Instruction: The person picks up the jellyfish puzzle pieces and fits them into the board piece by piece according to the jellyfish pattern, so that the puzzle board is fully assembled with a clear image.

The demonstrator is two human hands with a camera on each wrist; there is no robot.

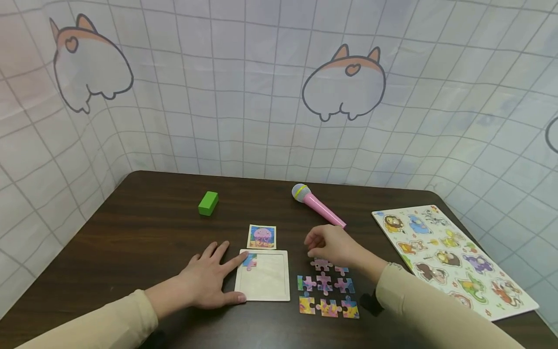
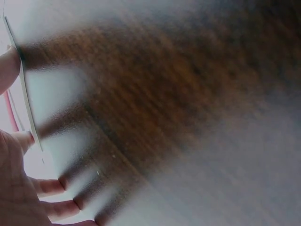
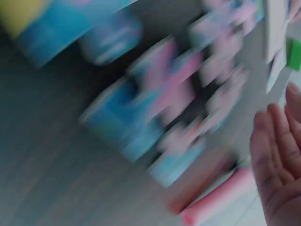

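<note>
Off-white tray point(image 1: 268, 281) on desk point(image 1: 144, 228), just below jellyfish card point(image 1: 262, 236); 1 corner pc point(image 1: 249, 260) in its upper-L corner. L hand point(image 1: 208, 278) spread, index & thumb at tray's L edge. R hand point(image 1: 335, 244) fingers together, loosely bent, near top row of loose pcs point(image 1: 324, 281); no pc seen in it. Rec.: brace tray, match knobs/colours to card, lower flat, press w/o shifting corner pc. Count: 8 loose pcs visible (poss. more hidden), 1 in tray, 1 card, 1 mic point(image 1: 321, 208), 1 green block point(image 1: 209, 203), 1 animal board point(image 1: 441, 241).
</note>
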